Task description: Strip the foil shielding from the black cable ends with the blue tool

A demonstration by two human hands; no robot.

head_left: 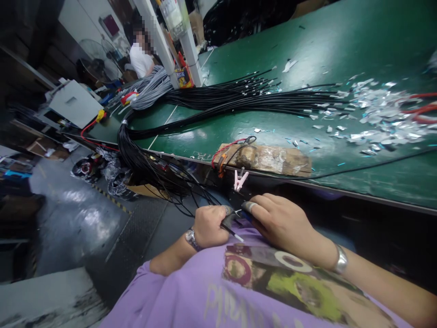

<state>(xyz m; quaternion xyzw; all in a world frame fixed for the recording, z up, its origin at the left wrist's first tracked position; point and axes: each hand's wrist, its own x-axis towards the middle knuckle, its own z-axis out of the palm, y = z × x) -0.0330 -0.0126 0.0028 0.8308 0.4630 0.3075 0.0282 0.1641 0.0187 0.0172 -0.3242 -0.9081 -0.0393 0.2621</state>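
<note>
My left hand (211, 223) is closed around black cable (229, 229), and a bare white end (239, 238) pokes out below the fist. Between my two thumbs shows a short pale cable tip (238, 212). My right hand (282, 223) is bent into a pinch right beside that tip; what lies inside its fingers is hidden. Grey covers sit on both thumbs. Just beyond the hands, a pink clip (240, 181) hangs at the bench edge, below a worn wooden block (273, 159) with red and black wire tied at its left end.
A green bench (211, 136) runs across in front. On it lie long black cable bundles (211, 111), a grey cable bundle (153, 89) and foil scraps (385, 111). Loose cables droop over the edge at left. A co-worker (140, 57) is at the far end, near a white machine (75, 104).
</note>
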